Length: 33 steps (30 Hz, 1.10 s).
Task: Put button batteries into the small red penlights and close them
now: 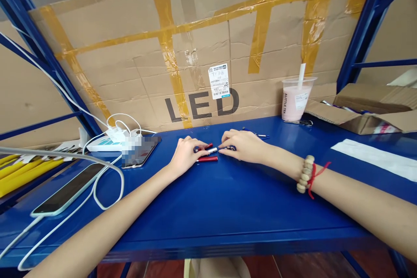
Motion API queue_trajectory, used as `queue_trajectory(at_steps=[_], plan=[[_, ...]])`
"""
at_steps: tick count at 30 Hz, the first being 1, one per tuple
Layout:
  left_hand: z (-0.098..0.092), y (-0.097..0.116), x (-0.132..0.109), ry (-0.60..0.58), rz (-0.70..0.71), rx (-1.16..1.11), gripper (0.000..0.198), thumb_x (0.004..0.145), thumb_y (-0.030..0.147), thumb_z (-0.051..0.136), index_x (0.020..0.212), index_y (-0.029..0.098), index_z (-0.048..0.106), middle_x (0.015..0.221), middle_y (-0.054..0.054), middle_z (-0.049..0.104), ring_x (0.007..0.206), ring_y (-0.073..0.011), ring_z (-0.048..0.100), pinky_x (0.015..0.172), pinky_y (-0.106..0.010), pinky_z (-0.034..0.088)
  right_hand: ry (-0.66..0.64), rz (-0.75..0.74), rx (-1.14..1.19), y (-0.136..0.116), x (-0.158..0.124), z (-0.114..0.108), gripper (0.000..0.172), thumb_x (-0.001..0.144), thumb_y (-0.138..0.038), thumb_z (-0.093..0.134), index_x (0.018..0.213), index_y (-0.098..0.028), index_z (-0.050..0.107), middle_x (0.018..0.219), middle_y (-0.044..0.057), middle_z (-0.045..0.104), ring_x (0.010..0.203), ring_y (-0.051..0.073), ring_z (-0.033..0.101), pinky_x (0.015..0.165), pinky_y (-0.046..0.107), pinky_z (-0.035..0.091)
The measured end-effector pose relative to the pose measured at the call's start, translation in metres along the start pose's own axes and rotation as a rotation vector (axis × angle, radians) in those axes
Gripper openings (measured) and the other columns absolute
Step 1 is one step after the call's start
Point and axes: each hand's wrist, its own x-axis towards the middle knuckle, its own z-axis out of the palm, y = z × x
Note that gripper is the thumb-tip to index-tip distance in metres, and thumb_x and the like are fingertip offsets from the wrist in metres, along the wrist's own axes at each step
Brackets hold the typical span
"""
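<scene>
My left hand [186, 154] rests low over the blue tabletop, thumb and fingers pinched round a small white-ended tube [212, 150]. Just in front of my thumb lies a dark red pen-like stick [207, 159], and a second red piece [209, 145] pokes out by the fingertips. Facing it from the right, my right hand [241, 146] has its fingers curled and closed, the tips close to the white end but apart from it. A small dark item [232, 147] shows at its fingertips, too small to name. Behind this hand lies a thin blue and silver tool [257, 134].
A cup of pink drink [295, 100] with a straw stands at the back right, near an open cardboard box [368, 117] and a white strip [374, 156]. To the left are a charging phone [70, 191], a dark device [143, 152], a power strip [104, 142] and looped white cables.
</scene>
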Motion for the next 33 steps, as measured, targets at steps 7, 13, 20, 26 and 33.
queue_trajectory(at_steps=[7,13,20,26,33], plan=[[0.001,0.000,0.001,0.028,-0.062,-0.076,0.014,0.077,0.031,0.059,0.079,0.021,0.068,0.083,-0.002,0.067,0.078,-0.0189,0.054,0.073,-0.031,0.039,0.030,0.067,0.084,0.001,0.002,0.015,0.017,0.080,-0.032,0.056,0.083,-0.025,0.071,0.100,0.005,0.060,0.091,0.021,0.052,0.077,0.033,0.043],[-0.001,0.012,-0.004,0.286,-0.033,-0.423,0.012,0.083,0.026,0.049,0.093,0.019,0.053,0.091,-0.002,0.065,0.083,-0.0151,0.059,0.071,-0.025,0.044,0.032,0.112,0.155,0.003,0.004,0.012,0.011,0.076,-0.031,0.063,0.077,-0.024,0.071,0.094,0.003,0.063,0.089,0.020,0.054,0.077,0.031,0.044],[0.003,0.023,-0.012,0.230,0.050,-0.470,0.018,0.086,0.026,0.044,0.102,0.021,0.041,0.092,-0.002,0.063,0.084,-0.0133,0.059,0.074,-0.024,0.044,0.039,0.198,0.235,0.007,0.003,0.015,0.014,0.071,-0.037,0.067,0.072,-0.023,0.069,0.088,0.002,0.062,0.088,0.020,0.055,0.074,0.030,0.045],[0.003,0.022,-0.011,0.201,-0.003,-0.424,0.018,0.084,0.028,0.046,0.100,0.020,0.045,0.079,0.000,0.062,0.075,-0.0135,0.059,0.058,-0.021,0.044,0.380,0.137,0.237,0.002,0.005,0.010,0.015,0.079,-0.033,0.058,0.075,-0.022,0.068,0.096,0.003,0.060,0.092,0.018,0.054,0.071,0.028,0.046],[0.009,0.019,-0.012,0.150,0.026,-0.401,0.019,0.084,0.028,0.046,0.102,0.021,0.047,0.080,0.000,0.063,0.077,-0.0144,0.060,0.063,-0.022,0.044,0.628,0.030,0.270,-0.015,0.003,0.003,0.018,0.083,-0.032,0.053,0.083,-0.023,0.068,0.098,0.006,0.057,0.093,0.019,0.054,0.071,0.028,0.048]])
